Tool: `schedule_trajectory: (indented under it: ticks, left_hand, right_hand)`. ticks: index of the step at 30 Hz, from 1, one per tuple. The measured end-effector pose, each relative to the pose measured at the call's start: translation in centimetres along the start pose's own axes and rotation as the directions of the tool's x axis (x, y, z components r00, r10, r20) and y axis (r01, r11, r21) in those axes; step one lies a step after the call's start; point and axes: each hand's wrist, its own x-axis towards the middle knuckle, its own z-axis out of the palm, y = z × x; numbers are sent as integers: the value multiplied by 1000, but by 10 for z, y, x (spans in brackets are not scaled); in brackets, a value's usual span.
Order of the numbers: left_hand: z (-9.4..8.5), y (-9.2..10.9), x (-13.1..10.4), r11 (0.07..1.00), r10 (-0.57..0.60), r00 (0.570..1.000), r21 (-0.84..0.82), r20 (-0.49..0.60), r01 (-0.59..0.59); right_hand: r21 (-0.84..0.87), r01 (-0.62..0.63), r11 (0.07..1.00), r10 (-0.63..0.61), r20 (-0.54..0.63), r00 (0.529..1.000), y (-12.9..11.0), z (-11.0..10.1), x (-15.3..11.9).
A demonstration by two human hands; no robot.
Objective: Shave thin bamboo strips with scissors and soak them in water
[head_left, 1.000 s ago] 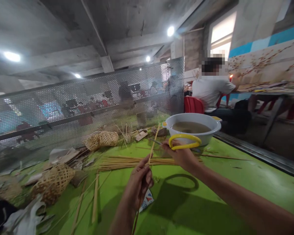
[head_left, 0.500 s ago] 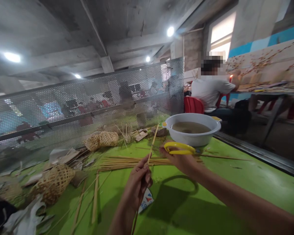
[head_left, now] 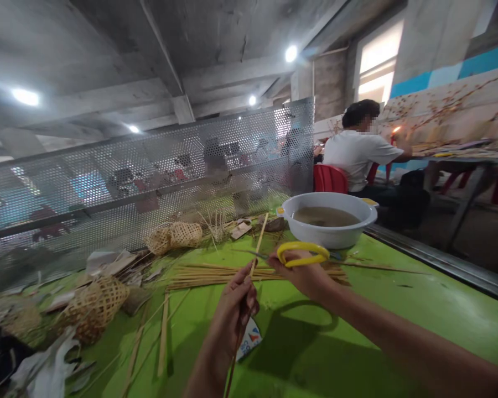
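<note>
Near the middle of the green table, my left hand (head_left: 237,301) is closed around a thin bamboo strip (head_left: 262,235), whose pale end points up and away. The strip's darker length trails below the hand toward me. My right hand (head_left: 299,272) grips yellow-handled scissors (head_left: 324,253), with one large handle loop standing over the back of the hand. The grey scissor blades (head_left: 252,252) reach left to the strip, just above my left fingertips; whether they touch it I cannot tell. Behind both hands lies a bundle of bamboo strips (head_left: 207,276).
A pale basin (head_left: 330,237) of murky water stands at the back right. Woven bamboo pieces (head_left: 102,304) and scraps lie on the left, before a perforated metal screen (head_left: 149,177). A printed paper piece (head_left: 251,340) lies under my left hand. A seated person (head_left: 352,152) works beyond.
My right hand has turned slightly, and the scissor blades now show at the strip. My left hand holds the strip almost unmoved. The seated person's arm has shifted a little.
</note>
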Motion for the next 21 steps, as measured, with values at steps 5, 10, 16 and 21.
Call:
schedule_trajectory:
  ticks: [5, 10, 16, 21]
  left_hand:
    - [-4, -4, 4, 999, -4, 1000, 39, -16, 5]
    - [2, -7, -1, 994, -44, 999, 101, 0, 44]
    - [-4, -10, 4, 967, -31, 999, 252, -40, 40]
    - [-7, -9, 6, 899, 13, 998, 437, -65, 17]
  right_hand:
    - [142, -62, 988, 52, 72, 996, -11, 5, -5]
    - [359, -377, 854, 306, 240, 921, -10, -6, 6]
    - [465, -408, 786, 335, 234, 913, -8, -10, 9]
    - [414, -359, 837, 331, 140, 933, -7, -22, 17]
